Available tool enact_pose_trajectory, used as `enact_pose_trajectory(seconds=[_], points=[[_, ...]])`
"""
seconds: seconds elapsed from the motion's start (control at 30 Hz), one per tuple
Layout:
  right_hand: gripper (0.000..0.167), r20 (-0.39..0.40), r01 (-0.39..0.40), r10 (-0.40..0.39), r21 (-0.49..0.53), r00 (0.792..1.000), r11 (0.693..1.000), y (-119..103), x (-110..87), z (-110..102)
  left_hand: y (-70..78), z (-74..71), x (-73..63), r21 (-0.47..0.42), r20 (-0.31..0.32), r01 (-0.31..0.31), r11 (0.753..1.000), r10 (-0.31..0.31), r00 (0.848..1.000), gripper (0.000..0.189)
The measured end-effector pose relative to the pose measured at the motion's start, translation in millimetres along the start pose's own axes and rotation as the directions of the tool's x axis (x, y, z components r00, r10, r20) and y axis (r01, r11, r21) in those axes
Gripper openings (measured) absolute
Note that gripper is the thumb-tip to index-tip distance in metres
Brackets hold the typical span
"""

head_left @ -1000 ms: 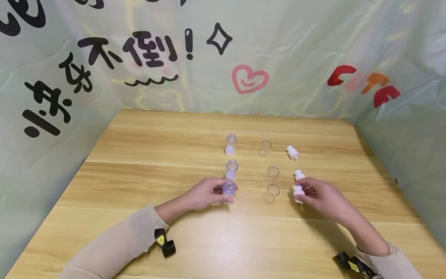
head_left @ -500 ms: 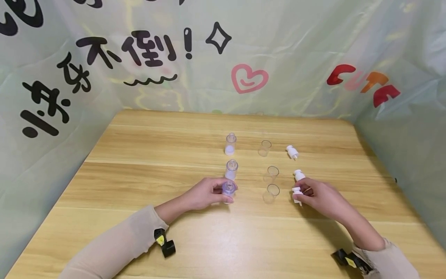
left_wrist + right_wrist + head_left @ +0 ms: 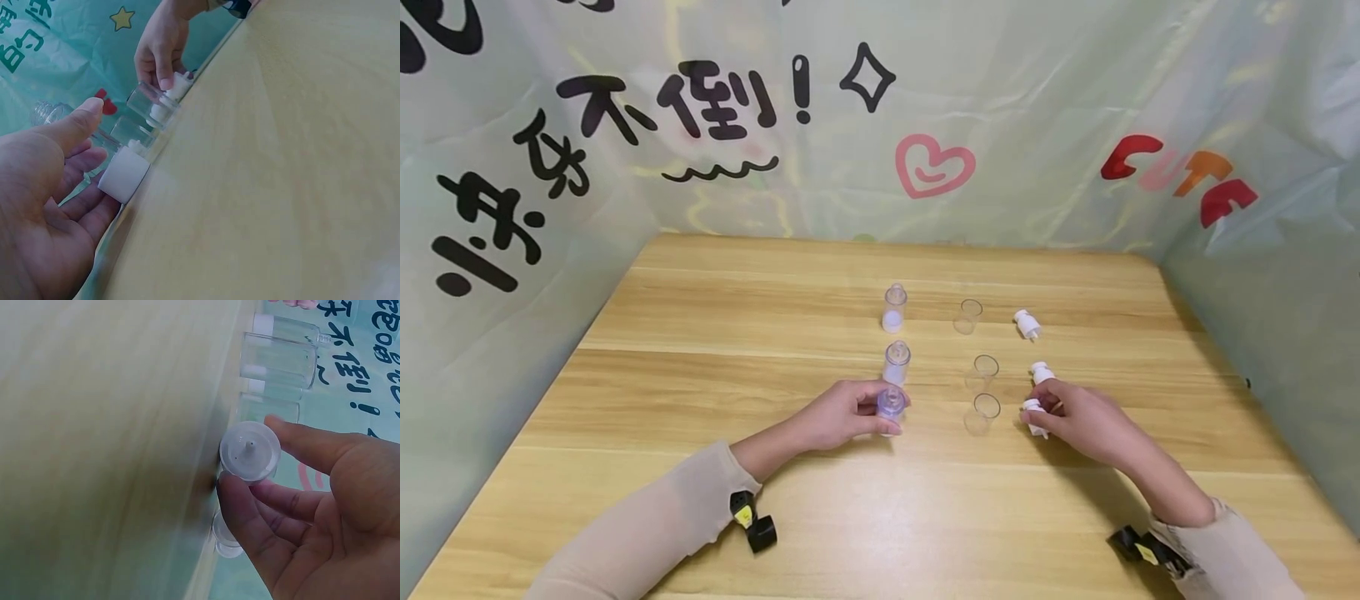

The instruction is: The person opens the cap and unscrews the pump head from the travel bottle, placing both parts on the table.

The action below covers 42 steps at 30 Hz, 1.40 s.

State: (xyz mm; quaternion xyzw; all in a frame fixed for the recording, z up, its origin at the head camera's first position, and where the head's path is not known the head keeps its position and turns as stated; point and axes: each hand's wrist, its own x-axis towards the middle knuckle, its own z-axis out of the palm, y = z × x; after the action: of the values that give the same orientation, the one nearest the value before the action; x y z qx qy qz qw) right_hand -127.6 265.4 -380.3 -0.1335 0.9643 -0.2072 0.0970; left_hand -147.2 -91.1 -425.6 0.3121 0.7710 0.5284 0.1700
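Note:
In the head view my left hand [image 3: 853, 414] holds a small clear bottle [image 3: 891, 404] upright on the table, thumb on the near side and fingers on the far side. Its white base [image 3: 124, 175] shows in the left wrist view. My right hand [image 3: 1093, 421] pinches a white pump head [image 3: 1034, 414] between thumb and fingers. The right wrist view shows the pump head's round underside [image 3: 250, 452], with a small nozzle at its centre, facing the camera. A second white pump head [image 3: 1041, 372] lies just beyond the right fingers, partly hidden.
Behind the held bottle stand two similar bottles, one nearer [image 3: 897, 362] and one farther [image 3: 893, 308]. Three clear caps, nearest [image 3: 982, 414], middle [image 3: 982, 373] and far [image 3: 967, 317], form a column between the hands. A third pump head [image 3: 1027, 325] lies back right. Printed sheeting [image 3: 1030, 100] encloses the table.
My right hand has moved slightly left with the pump head, whose tilt has changed. The left hand keeps its hold on the bottle.

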Motion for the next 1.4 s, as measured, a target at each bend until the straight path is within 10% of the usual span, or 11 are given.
enact_pose_trajectory(seconds=[0.73, 1.4], points=[[0.052, 0.038, -0.040, 0.038, 0.038, 0.999, 0.998, 0.9, -6.3, -9.1, 0.5, -9.0, -3.8, -0.043, 0.048, 0.083, 0.996, -0.081, 0.996, 0.063], [0.055, -0.255, 0.091, -0.089, -0.007, 0.963, 0.996, 22.0, -0.9, -34.6, -0.1, -91.6, -27.9, 0.267, -0.203, 0.198, 0.943, -0.145, 0.968, 0.061]])
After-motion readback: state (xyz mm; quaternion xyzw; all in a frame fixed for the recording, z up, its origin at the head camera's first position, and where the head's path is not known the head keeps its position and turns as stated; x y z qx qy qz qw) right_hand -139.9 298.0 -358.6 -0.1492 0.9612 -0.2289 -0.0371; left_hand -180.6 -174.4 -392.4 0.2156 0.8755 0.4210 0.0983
